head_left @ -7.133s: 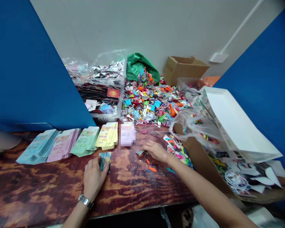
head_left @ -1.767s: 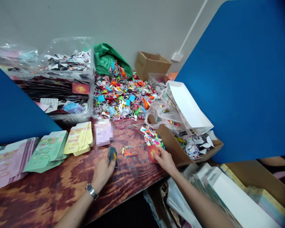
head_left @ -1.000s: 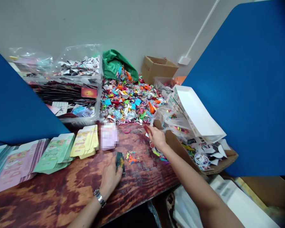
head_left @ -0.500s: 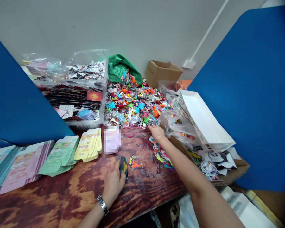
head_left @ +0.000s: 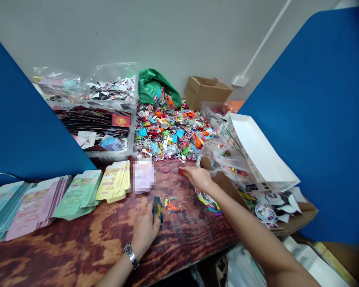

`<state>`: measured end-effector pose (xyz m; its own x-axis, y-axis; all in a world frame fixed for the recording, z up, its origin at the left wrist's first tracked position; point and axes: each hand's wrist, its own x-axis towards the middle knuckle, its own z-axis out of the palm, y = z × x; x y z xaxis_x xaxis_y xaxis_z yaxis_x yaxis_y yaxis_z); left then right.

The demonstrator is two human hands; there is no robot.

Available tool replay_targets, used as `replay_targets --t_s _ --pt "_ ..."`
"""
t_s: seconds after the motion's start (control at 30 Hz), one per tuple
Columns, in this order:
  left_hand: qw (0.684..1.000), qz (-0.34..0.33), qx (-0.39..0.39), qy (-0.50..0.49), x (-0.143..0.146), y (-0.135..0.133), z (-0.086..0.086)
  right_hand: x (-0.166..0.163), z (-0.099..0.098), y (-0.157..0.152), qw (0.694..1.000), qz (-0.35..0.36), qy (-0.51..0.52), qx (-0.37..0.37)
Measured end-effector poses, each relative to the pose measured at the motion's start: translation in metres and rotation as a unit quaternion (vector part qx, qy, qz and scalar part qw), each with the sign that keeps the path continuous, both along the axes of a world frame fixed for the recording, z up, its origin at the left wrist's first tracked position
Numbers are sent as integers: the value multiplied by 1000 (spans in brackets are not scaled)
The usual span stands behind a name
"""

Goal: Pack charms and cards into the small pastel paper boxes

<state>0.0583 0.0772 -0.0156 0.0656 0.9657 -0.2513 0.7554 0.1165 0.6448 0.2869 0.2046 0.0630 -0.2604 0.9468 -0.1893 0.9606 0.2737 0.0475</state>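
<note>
Across the brown-patterned desk (head_left: 92, 247), the left hand (head_left: 144, 230) has a dark card (head_left: 157, 209) gripped, just beside a little scatter of bright bits (head_left: 171, 205). Over to the right, the right hand (head_left: 197, 177) pinches a red card (head_left: 183, 172), mostly hidden, near the colourful cut-outs (head_left: 208, 202); behind sprawls a trinket heap (head_left: 173, 135), and what a jumble!

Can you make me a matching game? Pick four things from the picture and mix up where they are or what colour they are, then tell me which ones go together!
Things:
1. dark card
2. red card
3. green sack
4. wristband

Clues:
A. at the back, left of the cardboard box
B. silver-coloured
C. held in the left hand
D. held in the right hand

Right pairs: 1-C, 2-D, 3-A, 4-B
</note>
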Motion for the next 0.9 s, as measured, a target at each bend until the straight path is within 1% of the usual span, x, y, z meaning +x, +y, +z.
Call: replay_targets --t_s 0.13,0.2,0.27,0.4,0.63,0.77,0.9 --pt "1000 2 5 4 1 -1 0 3 -16 31 999 -32 21 22" --pt "1000 4 6 -1 1 -1 1 4 -22 38 998 -46 33 28" --pt "1000 6 4 -8 1 0 3 6 -26 38 997 -50 53 33" --pt "1000 8 -8 -24 -1 3 8 8 -31 23 992 -22 123 24" --pt "999 2 -18 -44 3 11 16 22 -40 -17 976 19 213 -43" --pt "999 1 -18 -43 8 17 15 11 -46 -23 968 61 240 -51" --pt "999 -4 -13 -41 10 22 14 -4 -47 -23 965 102 233 -60"
